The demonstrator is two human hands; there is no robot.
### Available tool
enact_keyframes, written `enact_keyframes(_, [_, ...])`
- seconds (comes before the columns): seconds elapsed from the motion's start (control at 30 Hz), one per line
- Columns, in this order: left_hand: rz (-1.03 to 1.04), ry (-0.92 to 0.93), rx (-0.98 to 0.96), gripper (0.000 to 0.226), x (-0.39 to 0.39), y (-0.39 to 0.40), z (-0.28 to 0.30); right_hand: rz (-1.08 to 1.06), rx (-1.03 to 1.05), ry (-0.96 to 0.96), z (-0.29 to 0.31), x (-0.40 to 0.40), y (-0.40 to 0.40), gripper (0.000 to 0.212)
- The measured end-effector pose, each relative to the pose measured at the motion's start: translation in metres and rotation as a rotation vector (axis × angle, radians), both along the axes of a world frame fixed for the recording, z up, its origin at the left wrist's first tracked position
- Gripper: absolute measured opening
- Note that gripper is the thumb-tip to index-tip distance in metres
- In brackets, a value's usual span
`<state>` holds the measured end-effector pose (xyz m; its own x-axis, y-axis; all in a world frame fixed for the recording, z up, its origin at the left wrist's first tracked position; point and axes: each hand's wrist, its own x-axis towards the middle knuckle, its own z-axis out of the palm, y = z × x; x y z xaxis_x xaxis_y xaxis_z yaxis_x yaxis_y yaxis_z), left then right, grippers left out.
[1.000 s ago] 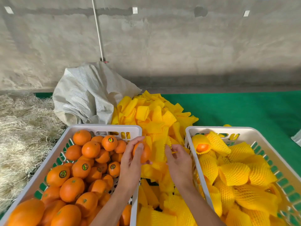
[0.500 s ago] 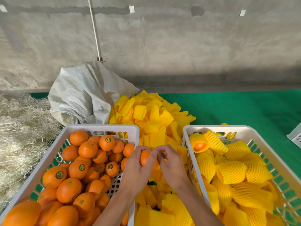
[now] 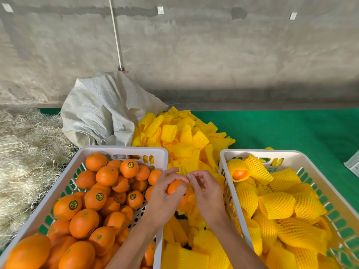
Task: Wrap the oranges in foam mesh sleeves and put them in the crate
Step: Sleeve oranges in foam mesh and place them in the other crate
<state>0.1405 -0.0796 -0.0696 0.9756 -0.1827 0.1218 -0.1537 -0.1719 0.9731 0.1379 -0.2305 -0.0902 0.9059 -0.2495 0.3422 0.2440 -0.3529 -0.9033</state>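
My left hand (image 3: 163,199) grips a bare orange (image 3: 175,188) over the gap between two white crates. My right hand (image 3: 206,193) is close beside it on the right, fingers curled, thumb and forefinger pinched at the orange's top edge on a yellow foam mesh sleeve (image 3: 192,199) that is mostly hidden under the hands. The left crate (image 3: 120,149) is heaped with bare oranges (image 3: 106,175). Oranges wrapped in yellow sleeves (image 3: 277,204) fill the right crate (image 3: 262,152). Loose sleeves (image 3: 184,136) lie piled between and behind the crates.
A crumpled white woven sack (image 3: 101,113) stands behind the left crate. Dry straw (image 3: 23,152) covers the floor at the left. A green mat (image 3: 291,129) runs to the right, with a white object (image 3: 352,166) at its edge. A concrete wall closes the back.
My left hand carried the orange from above the left crate toward the middle. My right hand left the sleeve pile and came up against the orange.
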Motion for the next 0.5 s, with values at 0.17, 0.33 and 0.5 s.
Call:
enact_keyframes(0.17, [0.044,0.074,-0.027,0.043,0.0024,-0.0031,-0.0006,0.021,0.001,-0.036,0.0036,0.0004,-0.0030,0.014])
enact_keyframes(0.33, [0.137,0.153,-0.071,0.050,0.0052,-0.0008,-0.0005,0.041,-0.205,0.044,-0.0004,0.0018,-0.0013,0.031])
enact_keyframes(0.5, [0.071,0.093,-0.057,0.039,-0.0013,-0.0016,0.0002,0.015,0.082,0.182,0.0021,0.0028,-0.0011,0.013])
